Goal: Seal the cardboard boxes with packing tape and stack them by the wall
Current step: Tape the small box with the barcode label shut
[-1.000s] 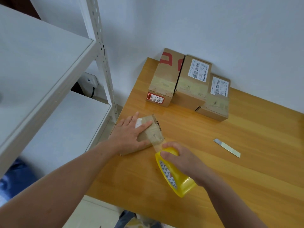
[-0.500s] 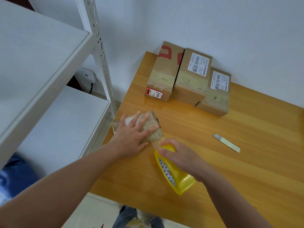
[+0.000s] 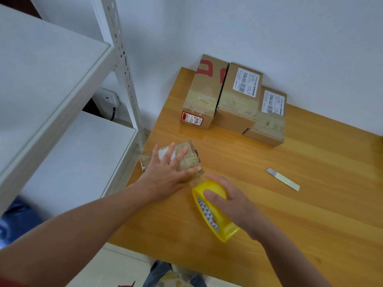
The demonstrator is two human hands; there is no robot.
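head view: wooden table (image 3: 310, 204) against white wall (image 3: 269, 34), shelving (image 3: 51, 79) alongside.

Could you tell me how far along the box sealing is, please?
Done: three taped boxes sit side by side against the wall. In hand: the left hand presses a fourth, small box while the right hand grips the yellow tape roll, its strip running onto that box. Left: cutting the strip, perhaps with the blade, then placing this box there.

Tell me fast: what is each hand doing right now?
Left hand: open, fingers flat, pressing on the small cardboard box.
Right hand: closed, gripping the yellow tape roll.
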